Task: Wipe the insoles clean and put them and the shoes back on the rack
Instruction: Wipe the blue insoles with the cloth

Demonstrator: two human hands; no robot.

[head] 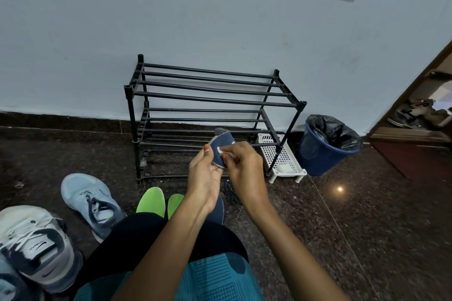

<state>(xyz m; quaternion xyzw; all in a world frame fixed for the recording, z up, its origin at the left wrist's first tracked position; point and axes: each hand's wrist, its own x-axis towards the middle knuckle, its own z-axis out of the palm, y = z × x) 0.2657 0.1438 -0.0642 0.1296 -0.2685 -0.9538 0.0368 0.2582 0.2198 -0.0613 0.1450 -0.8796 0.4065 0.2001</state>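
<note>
Here the left hand holds the insole upright in front of me. Its thumb and fingers are curled around the edges, so the dark blue face is turned to the right hand. The right hand pinches a small white wipe between thumb and fingertips and presses it on this face, near the top end, which bends over a little. The two hands are very near, with only the insole between them.

The relation I watch is the long axis. The insole runs from its curled top, beyond the fingers, down toward my lap. A dark blue part shows below the left wrist, and I cannot tell if it is the heel of the same insole or a second one. In my judgement the wiping stroke should go along this axis, from the far end toward me. The right hand is the one to make it, because the left hand only supports.

The rack stands just beyond both hands, against the wall. The green insoles lie on the floor below the left hand, beside my knee, and the shoes lie farther to its left. For putting them back the left hand is nearer to them, I think, and the rack is straight ahead.
</note>
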